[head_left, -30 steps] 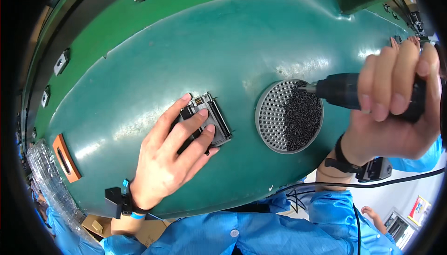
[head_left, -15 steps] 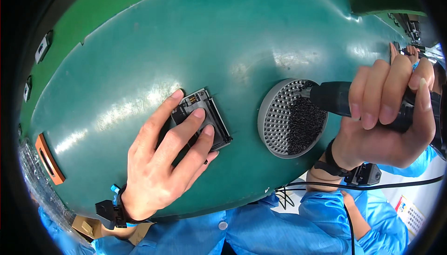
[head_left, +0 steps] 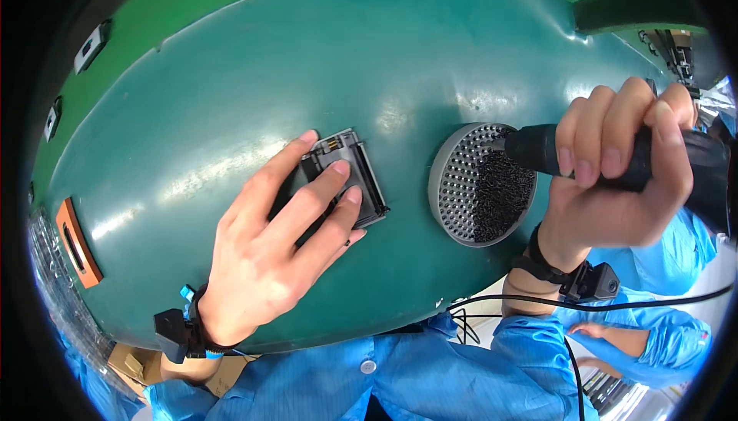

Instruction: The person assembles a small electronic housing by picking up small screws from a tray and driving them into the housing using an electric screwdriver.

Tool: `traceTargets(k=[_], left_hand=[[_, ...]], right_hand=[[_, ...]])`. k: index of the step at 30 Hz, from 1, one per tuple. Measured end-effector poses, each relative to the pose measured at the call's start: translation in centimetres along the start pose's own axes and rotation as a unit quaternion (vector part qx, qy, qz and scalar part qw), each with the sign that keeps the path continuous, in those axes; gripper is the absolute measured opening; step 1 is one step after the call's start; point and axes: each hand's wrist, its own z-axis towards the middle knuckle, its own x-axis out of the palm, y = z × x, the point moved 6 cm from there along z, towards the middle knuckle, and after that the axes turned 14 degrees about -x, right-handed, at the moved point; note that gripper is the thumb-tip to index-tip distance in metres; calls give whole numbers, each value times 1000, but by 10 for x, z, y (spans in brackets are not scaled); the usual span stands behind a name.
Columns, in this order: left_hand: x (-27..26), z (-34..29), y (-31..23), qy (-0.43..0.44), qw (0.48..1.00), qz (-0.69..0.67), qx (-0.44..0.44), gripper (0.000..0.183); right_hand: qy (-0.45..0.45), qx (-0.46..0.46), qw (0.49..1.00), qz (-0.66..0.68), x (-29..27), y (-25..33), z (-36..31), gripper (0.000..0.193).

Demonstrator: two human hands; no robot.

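My left hand point(head_left: 269, 244) is laid over a black, square plastic device housing point(head_left: 370, 179) with gold contacts near its top. Thumb and fingers grip its edges and press on its face, hiding its left part. In my right hand point(head_left: 623, 159) is a thick black electric screwdriver point(head_left: 538, 149), fingers wrapped round its body. Its tip reaches over the upper right of a round grey dish point(head_left: 438, 183). Small black screws point(head_left: 503, 194) stand in holes and lie heaped on the dish's right side. Whether the tip touches a screw I cannot tell.
A green mat point(head_left: 307, 52) covers the table. An orange slotted piece point(head_left: 77, 242) lies at its left edge. A black cable point(head_left: 615, 306) runs past my right forearm. Another person's blue sleeve point(head_left: 669, 348) shows at lower right. Small devices point(head_left: 92, 46) lie beyond the left edge.
The view has shifted slightly. My right hand and the screwdriver have moved a little left, the tip staying over the dish. My left hand keeps its hold. The other person's arm at lower right has moved.
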Motion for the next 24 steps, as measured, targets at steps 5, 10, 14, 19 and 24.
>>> traceTargets(k=[5,10,14,19,24], left_hand=[[0,3,6,-6,1000,-9,-4,43],[2,-2,11,-19,999,-35,15,41],[3,-4,10,-35,998,-53,24,37],[12,-3,9,-49,997,-47,26,33],[17,0,7,-78,995,-44,32,26]], right_hand=[[-45,-20,998,27,-3,18,11,15],[-58,1,997,50,33,39,8,22],[30,29,995,96,59,23,-10,21],[115,88,980,139,62,14,-26,17],[118,95,981,120,57,11,-27,17]])
